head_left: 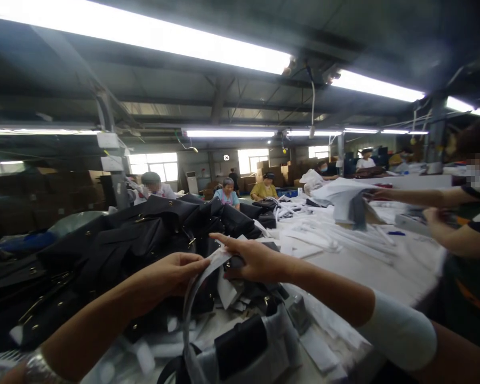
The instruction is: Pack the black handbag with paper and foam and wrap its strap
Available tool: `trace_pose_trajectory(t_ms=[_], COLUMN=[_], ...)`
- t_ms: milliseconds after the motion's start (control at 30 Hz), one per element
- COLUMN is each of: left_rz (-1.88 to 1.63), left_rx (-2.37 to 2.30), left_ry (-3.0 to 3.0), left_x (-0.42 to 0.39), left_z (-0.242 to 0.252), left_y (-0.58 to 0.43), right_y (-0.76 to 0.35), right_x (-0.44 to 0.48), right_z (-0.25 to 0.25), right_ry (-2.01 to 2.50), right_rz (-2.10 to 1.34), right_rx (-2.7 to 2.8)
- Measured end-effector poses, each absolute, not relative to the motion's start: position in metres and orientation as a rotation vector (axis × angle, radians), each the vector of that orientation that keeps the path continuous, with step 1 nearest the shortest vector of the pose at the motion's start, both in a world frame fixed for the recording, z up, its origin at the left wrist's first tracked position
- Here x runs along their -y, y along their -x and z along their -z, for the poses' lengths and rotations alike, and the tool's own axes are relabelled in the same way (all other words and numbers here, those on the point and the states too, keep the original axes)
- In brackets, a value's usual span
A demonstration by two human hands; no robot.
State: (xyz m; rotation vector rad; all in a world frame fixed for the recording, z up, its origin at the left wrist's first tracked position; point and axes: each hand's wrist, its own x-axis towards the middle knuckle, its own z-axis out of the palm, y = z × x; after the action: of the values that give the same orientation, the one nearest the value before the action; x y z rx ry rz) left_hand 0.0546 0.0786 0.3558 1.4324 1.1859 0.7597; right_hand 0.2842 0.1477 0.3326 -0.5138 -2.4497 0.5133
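Note:
My left hand (176,273) is closed in a pinch on a translucent white strip (219,258). From the fingers, the strip curves down like a wrapped handle toward a black bag (242,344), partly covered in thin white wrapping, in front of me. My right hand (254,259) grips the upper end of the same strip between thumb and fingers, its index finger stretched out over it. Just behind my hands rises a large pile of black bags (116,250) with gold-coloured metal fittings.
White strips and sheets (316,229) cover much of the table (400,272) to the right. A co-worker's arm (428,196) reaches in there, holding white material (342,192). Other people sit beyond the pile. Loose paper pieces (320,349) lie beside the bag.

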Motion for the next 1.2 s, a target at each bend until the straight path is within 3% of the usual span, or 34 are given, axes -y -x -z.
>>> trace_pose_trajectory(t_ms=[200,433,633,1000,1200], left_rz=[-0.705,-0.666,-0.507,-0.366,-0.334], left_rx=[-1.293,-1.301,-1.357,-1.376,-1.493], left_ry=[-1.444,-1.476,-1.533,-1.696,-1.731], left_x=[-0.096,-0.13,-0.151,-0.171,-0.18], left_z=[-0.348,-0.338,-0.319,-0.313,-0.296], left_y=[-0.059,-0.109,-0.127,-0.172,-0.149], right_y=[-0.321,-0.316,-0.359,-0.365,-0.396], right_x=[-0.167,-0.171,-0.181,-0.177,-0.183], right_z=[-0.3,-0.294,-0.253,-0.223,-0.196], right_ry=[0.759,0.819,0.958,1.016,0.809], right_rz=[-0.593,-0.397,-0.724,-0.656,-1.02], right_rx=[2.426,2.292,2.383,2.245,2.212])
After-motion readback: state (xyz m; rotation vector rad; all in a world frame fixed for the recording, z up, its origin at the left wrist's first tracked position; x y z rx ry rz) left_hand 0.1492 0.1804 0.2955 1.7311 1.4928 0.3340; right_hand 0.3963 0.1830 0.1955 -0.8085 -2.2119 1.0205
